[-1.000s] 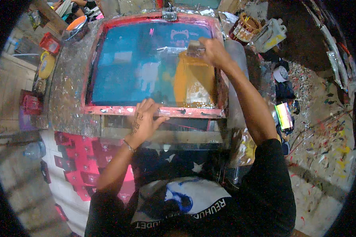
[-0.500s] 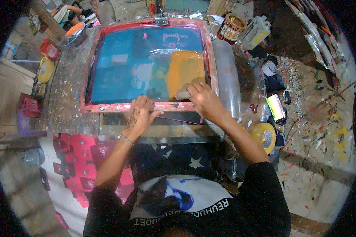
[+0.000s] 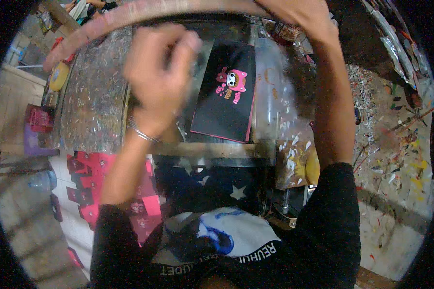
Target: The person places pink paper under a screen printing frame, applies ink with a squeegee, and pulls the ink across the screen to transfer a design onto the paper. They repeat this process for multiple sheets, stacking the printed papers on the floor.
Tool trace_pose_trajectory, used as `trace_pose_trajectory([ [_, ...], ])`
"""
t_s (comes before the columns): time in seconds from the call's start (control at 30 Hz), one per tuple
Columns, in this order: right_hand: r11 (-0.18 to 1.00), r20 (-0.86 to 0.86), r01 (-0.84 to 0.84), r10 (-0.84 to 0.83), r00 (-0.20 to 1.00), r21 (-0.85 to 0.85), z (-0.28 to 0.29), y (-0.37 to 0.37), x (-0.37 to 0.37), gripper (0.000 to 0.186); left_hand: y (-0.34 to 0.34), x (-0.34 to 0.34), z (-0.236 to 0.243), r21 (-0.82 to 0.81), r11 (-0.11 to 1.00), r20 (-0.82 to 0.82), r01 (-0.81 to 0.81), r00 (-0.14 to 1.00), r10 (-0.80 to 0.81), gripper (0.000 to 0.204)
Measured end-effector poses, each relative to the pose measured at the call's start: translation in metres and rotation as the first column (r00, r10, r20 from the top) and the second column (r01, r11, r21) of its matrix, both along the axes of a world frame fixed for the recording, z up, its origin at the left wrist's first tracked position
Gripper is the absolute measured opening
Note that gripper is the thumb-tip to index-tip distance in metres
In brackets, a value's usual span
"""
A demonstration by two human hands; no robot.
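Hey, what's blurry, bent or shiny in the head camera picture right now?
Head view: left hand heavily smeared, right hand less so; pinkish frame bar bowed, likely by the fisheye; head view again: translucent plastic catching pale glare, pink cartoon print fairly clear, corners black.

Workshop: paint-spattered floor (image 3: pixel 395 178) and bench (image 3: pixel 91 106)
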State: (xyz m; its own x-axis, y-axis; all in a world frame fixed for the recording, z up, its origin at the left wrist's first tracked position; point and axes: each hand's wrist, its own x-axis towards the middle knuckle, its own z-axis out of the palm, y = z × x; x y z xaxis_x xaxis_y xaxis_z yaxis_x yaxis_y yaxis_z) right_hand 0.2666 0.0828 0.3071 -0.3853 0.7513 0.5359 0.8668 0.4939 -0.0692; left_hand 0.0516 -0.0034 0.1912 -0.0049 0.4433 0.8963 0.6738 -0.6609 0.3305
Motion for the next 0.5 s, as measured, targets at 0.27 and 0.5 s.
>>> trace_pose_trajectory([
  [0.27,0.990,-0.033,-0.070,0.075,0.997,0.125,0.028,0.045,0.004,0.070,-0.057,0.183,-0.162,-0.779,0.511,0.171,0.364,0.907,-0.385,0.062],
  [0.5,0.982,-0.044,-0.126,0.133,0.990,0.143,0.031,0.061,0.004,0.064,-0.041,0.069,-0.165,-0.725,0.605,-0.028,0.328,0.864,-0.502,0.041],
])
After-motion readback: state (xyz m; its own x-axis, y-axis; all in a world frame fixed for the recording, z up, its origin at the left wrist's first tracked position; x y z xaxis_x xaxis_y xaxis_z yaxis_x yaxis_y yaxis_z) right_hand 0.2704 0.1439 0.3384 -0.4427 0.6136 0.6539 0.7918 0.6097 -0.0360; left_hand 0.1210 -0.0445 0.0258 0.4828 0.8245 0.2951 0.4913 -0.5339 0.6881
